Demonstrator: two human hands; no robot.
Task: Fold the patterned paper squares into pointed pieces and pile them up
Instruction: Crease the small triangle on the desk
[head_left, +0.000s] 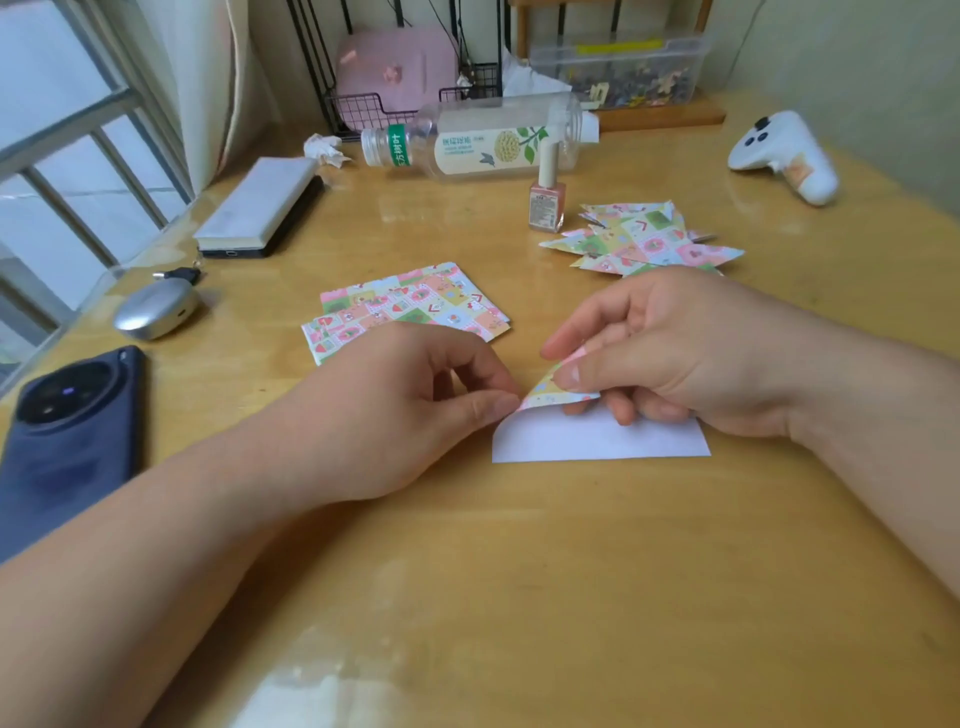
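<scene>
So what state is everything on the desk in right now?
Sheet in hand, white side up, one corner folded over, pattern showing.
Left hand, pinches the fold's end.
Right hand, pinches the flap.
Unfolded squares, flat, pattern up.
Folded pieces, piled.
Plastic bottle, on its side.
Nail polish, upright, capped.
Phone, face down.

Pastel patchwork paper (561, 387); white underside

Nail polish bottle (546, 200) stands just beside folded pile (644, 240).
</scene>
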